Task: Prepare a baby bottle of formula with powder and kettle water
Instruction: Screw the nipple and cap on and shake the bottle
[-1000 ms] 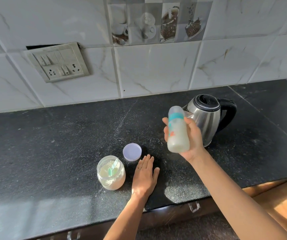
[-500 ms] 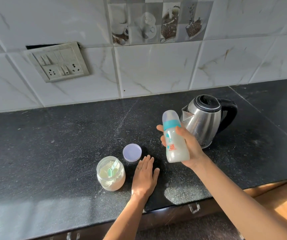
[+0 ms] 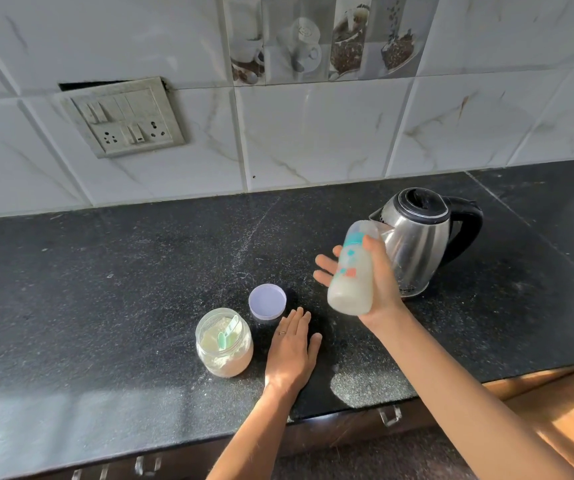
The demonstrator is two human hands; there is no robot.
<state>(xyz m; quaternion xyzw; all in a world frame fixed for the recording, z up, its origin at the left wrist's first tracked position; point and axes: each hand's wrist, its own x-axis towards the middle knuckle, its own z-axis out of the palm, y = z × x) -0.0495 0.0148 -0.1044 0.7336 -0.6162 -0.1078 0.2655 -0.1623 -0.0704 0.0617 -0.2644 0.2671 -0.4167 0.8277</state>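
- One head view is given: the baby bottle, capped and milky, is now tilted in front of the kettle, where half a second ago it was held lower and more upright, so shaking is judged under way.
- It is gripped in the raised right hand, fingers wrapped round it.
- Beside the open powder jar and its lid, the left hand is laid flat on the counter, fingers together.

Daylight was soft and even, with warm sun patches on the countertop front edge and the floor at lower right. Tiles showed faint sheen. The baby bottle was motion-blurred. Wide-angle distortion bent lines towards the edges.
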